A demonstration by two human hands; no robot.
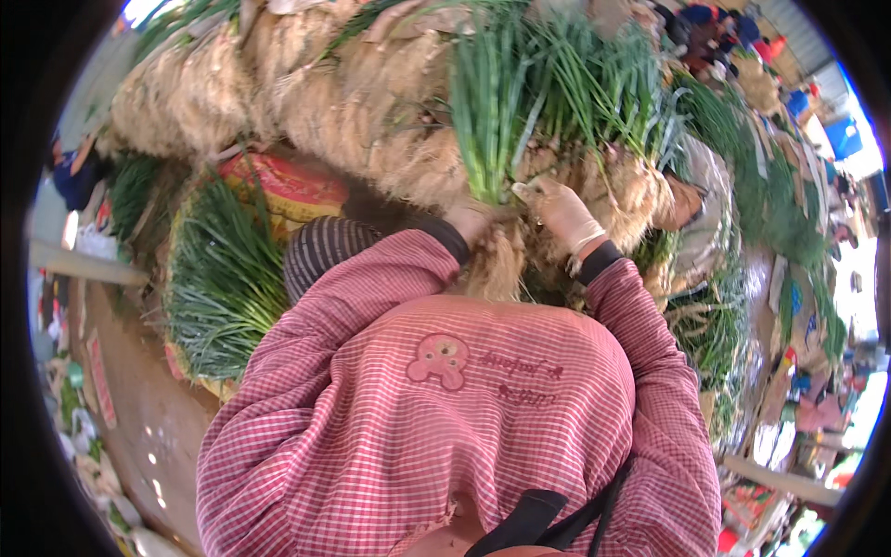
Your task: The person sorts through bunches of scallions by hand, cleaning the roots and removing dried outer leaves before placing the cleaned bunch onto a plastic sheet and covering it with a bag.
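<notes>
A bunch of scallions (489, 121) stands upright in front of my chest, its long green leaves pointing away from me. My left hand (470, 223) is closed round the lower stems, and a mass of pale stringy roots (497, 265) hangs below it. At the right side of the same stems is my gloved right hand (560, 212), thumb and fingertips pinched together near the stalk bases. What lies between those fingertips is too small to make out. More scallions (603, 84) lie just beyond, their roots (636, 200) facing me.
A long heap of root bundles (343, 102) stretches across the far side to the left. At my left, a red and yellow sack (292, 186) stands beside a pile of scallions (218, 278). More greens (770, 186) lie along the right, where other people (710, 37) sit farther off.
</notes>
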